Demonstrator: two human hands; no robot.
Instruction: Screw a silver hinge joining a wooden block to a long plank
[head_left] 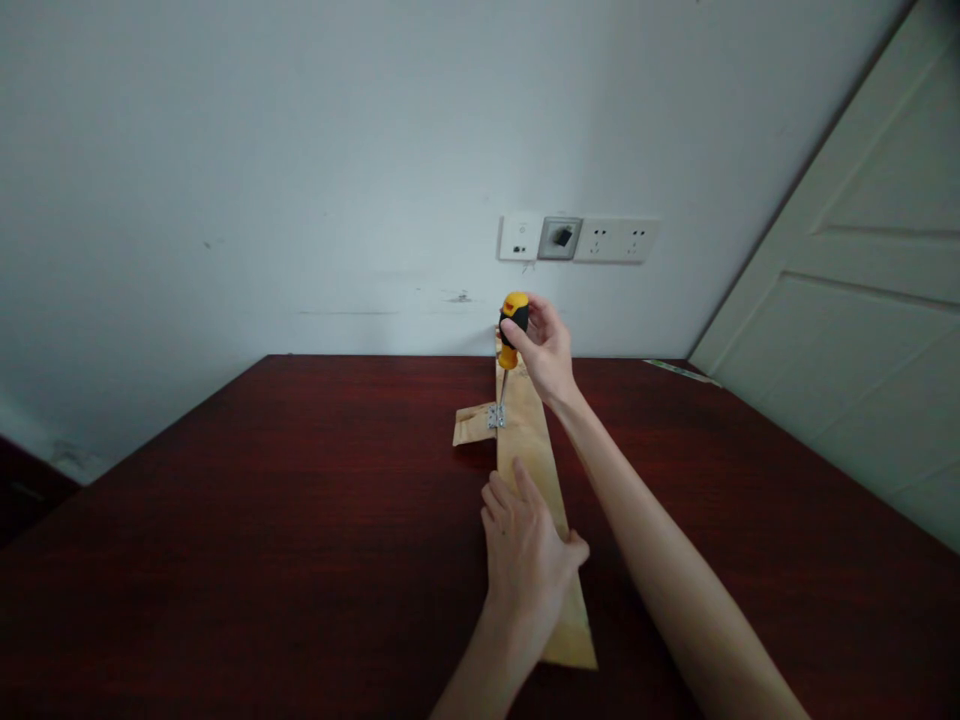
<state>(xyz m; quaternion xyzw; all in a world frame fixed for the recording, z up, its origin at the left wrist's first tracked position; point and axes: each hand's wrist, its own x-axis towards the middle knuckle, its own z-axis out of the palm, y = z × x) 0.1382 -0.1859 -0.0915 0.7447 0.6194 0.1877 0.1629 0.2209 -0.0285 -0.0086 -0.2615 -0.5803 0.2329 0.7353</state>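
My right hand [549, 350] is closed around the black and yellow handle of a screwdriver [514, 325]. The screwdriver stands nearly upright, its tip at a small metal hinge [496, 416]. That hinge bridges a long wooden board [526, 430] and a short wooden piece [472, 424] on the board's left side. Nearer to me, my left hand [529, 545] grips the long board across its width, with the thumb at the right edge and the fingers at the left. Any screw under the tip is too small to make out.
The boards lie on a dark red wooden table [262, 530] against a white wall [315, 180]. Sockets and a switch [611, 240] sit on the wall behind. A thin flat strip [682, 372] lies at the back right, near a white panelled door [862, 260].
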